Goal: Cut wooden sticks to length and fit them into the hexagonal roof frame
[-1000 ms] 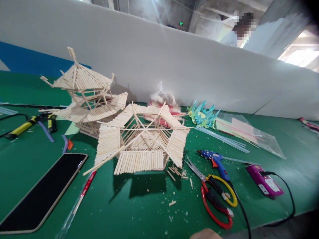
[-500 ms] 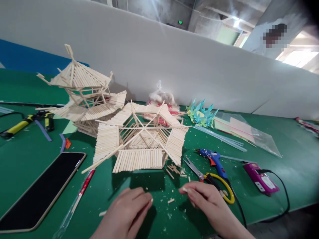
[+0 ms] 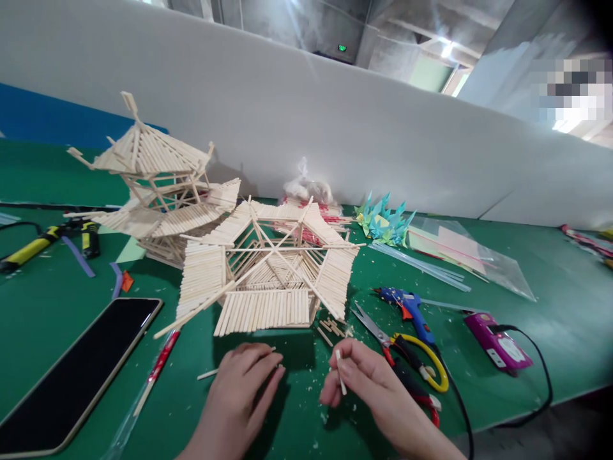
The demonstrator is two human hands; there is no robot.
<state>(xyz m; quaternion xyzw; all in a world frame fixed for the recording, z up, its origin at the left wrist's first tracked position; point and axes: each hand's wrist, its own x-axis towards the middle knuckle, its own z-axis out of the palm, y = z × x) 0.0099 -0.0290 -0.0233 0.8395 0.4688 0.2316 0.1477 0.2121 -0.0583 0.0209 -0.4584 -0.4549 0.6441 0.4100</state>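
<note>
My left hand (image 3: pixel 242 390) is closed, palm down, low over the table in front of the stick model. A thin wooden stick (image 3: pixel 207 374) shows at its left side, and a small pale tip peeks out beyond the fingers; the middle is hidden by the hand. Between the thumb and fingers of my right hand (image 3: pixel 359 380) is a short wooden stick piece (image 3: pixel 341 372), nearly upright. Just beyond both hands stands the open-topped stick model (image 3: pixel 268 310), with plank-like eaves and crossed sticks over its top. Cut stick pieces (image 3: pixel 331 329) lie by its right front corner.
Scissors (image 3: pixel 378 332), red-handled pliers (image 3: pixel 421 396) and a blue glue gun (image 3: pixel 407 303) lie right of my right hand. A purple box (image 3: pixel 498 342) with a cord is farther right. At left are a phone (image 3: pixel 86 370) and a taller stick pagoda (image 3: pixel 158 185).
My hands have shifted slightly away from me. My right hand has turned, and its short piece now stands nearly upright. The red-handled pliers have come into view.
</note>
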